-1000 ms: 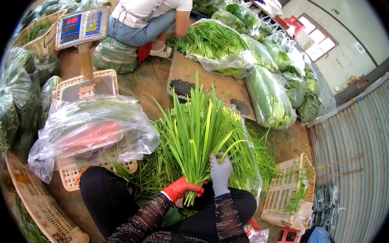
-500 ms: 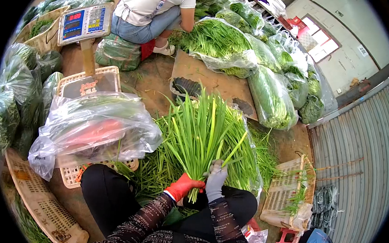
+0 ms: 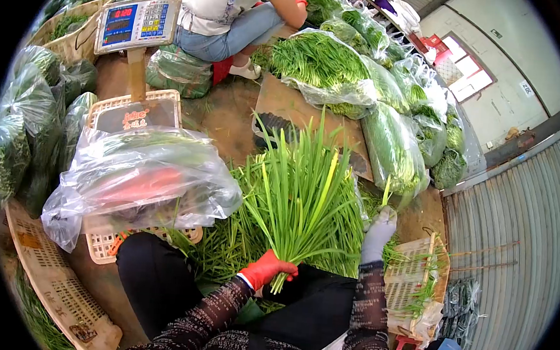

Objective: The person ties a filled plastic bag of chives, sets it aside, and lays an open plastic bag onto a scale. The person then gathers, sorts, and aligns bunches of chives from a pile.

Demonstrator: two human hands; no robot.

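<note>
My left hand [image 3: 268, 270], in a red glove, is wrapped round the lower stems of a bunch of garlic chives [image 3: 300, 208]. The bunch stands upright above my lap, its leaves fanning out, a few of them yellowish. Off to the right, my right hand [image 3: 380, 232] in a grey glove is closed on a yellowish chive leaf [image 3: 387, 190] that sticks up from the fingers. Behind the bunch lies a large heap of loose chives [image 3: 347, 237], partly on clear plastic.
A digital scale [image 3: 138, 25] stands at left, with a clear plastic bag [image 3: 145, 173] of greens on its platform. Crates [image 3: 62, 283] [image 3: 408, 279] flank my legs. A person in a white shirt [image 3: 223, 8] sits ahead. Several bagged greens [image 3: 394, 147] line the right.
My right hand has moved away from the bunch to the right, carrying a yellowish leaf. My left hand still holds the bunch. The view has shifted slightly.
</note>
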